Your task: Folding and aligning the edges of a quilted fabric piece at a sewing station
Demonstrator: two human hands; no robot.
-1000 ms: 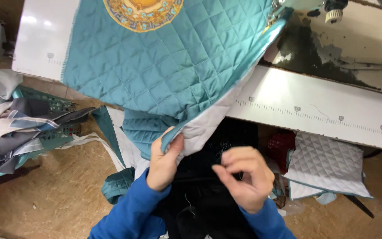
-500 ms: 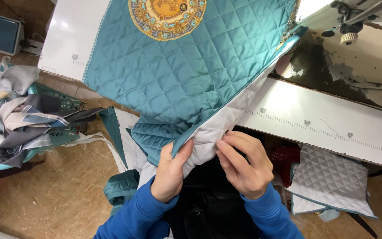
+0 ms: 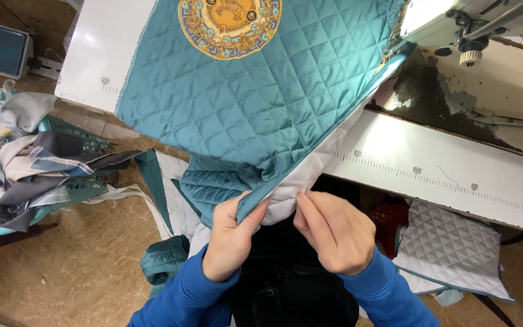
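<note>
The quilted teal panel (image 3: 255, 103) lies spread over the white tabletop (image 3: 92, 54) and runs away from the person, up and to the right toward the sewing machine (image 3: 473, 24); its near corner hangs off the tabletop's front edge and comes down right between the two hands. The left hand (image 3: 230, 239) is closed on that corner, thumb on the teal face and fingers curled under it. The right hand (image 3: 334, 230) sits just beside it, fingers bent and pinching the white backing (image 3: 301, 181) where it peels out from under the teal layer. Both hands meet at the same corner, touching or nearly so, with the left one holding the teal side and the right one the white side. The seamed edge they hold slants from the hands up and rightward to the machine, so the long run of cloth lies ahead of the right hand. A round gold emblem (image 3: 230, 24) sits at the panel's far end. A basket of fabric scraps (image 3: 25, 157) stands on the floor to the left, and a grey quilted piece (image 3: 449, 242) lies below the tabletop on the right.
</note>
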